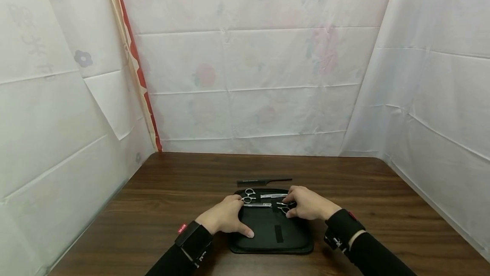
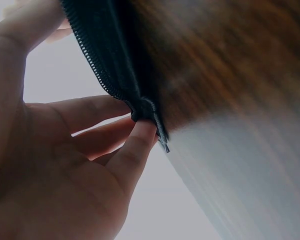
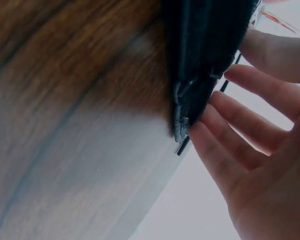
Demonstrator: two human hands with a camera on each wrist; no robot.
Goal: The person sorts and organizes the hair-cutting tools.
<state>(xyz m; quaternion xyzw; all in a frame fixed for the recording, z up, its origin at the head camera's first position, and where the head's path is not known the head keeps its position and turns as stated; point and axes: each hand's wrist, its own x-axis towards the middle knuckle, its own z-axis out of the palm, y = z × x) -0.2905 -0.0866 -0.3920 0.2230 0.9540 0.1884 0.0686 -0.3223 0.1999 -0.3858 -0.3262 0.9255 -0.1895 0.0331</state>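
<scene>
A black zippered case (image 1: 260, 227) lies on the table with its flat inner face up. Two pairs of silver scissors are strapped across its far part: the farther scissors (image 1: 273, 196) have finger rings on the left, the nearer scissors (image 1: 260, 205) have theirs on the right. My left hand (image 1: 226, 216) spreads over the case's left edge, thumb on the black face, fingertips at the far corner. My right hand (image 1: 311, 203) reaches over the right edge, beside the nearer scissors' rings. In the right wrist view, its nearly straight fingers (image 3: 240, 120) meet the zippered rim (image 3: 210, 50).
A black tail comb (image 1: 264, 181) lies just beyond the case's far edge. The brown wooden table (image 1: 176, 182) is walled by white printed sheets (image 1: 245, 63) at the back and both sides. A red-edged strip (image 1: 132, 55) runs down the back left corner.
</scene>
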